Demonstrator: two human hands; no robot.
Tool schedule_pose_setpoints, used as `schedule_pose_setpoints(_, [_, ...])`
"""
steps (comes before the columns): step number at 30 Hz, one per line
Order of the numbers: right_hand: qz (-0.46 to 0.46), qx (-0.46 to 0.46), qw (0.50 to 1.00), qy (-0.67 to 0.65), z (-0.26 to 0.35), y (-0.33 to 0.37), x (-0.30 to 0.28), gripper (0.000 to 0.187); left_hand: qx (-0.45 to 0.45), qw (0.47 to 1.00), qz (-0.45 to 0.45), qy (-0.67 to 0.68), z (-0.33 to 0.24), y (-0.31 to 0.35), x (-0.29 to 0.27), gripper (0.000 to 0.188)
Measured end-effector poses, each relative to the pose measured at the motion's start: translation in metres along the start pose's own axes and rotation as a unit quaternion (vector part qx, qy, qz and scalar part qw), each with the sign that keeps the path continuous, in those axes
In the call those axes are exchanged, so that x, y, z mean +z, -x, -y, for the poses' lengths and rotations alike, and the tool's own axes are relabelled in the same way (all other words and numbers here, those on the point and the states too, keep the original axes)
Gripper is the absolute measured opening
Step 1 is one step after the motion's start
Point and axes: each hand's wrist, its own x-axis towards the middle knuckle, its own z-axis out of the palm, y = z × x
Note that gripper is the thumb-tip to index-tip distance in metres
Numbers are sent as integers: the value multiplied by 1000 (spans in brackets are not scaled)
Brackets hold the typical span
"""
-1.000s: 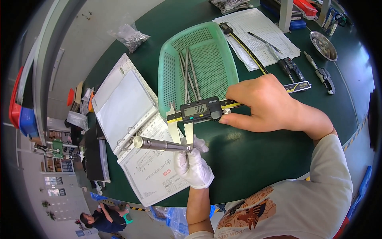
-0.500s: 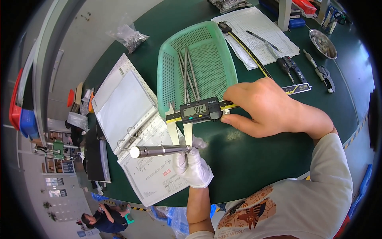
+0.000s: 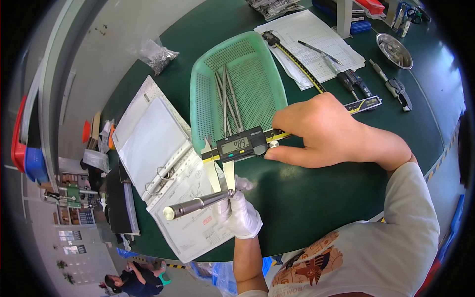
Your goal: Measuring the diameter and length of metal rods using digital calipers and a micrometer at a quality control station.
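The gloved left hand (image 3: 241, 218) has its fingers clamped around a metal rod (image 3: 197, 203) over an open binder (image 3: 151, 138); the right hand (image 3: 319, 131) has its fingers gripping a caliper (image 3: 241, 144). The rod's free end slants lower than a second ago. Thin rods (image 3: 224, 94) lie in a green basket (image 3: 256, 86), lower ends partly hidden by the caliper. A metal bowl (image 3: 406, 58) holds pieces too small to identify.

Caliper (image 3: 241, 144) before basket (image 3: 255, 84) holding rods (image 3: 233, 96); binder (image 3: 153, 133) left, papers (image 3: 321, 37) right, micrometer (image 3: 396, 88) farther right.
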Motion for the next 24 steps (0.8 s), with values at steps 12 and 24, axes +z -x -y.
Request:
schedule_pose_setpoints(12, [7, 75, 996, 38, -21, -1, -8, 36, -34, 997, -32, 53, 0, 0, 4, 19])
schedule_pose_setpoints(24, [-197, 369, 894, 162, -196, 44, -61, 52, 95, 972, 144, -159, -5, -24, -26, 14])
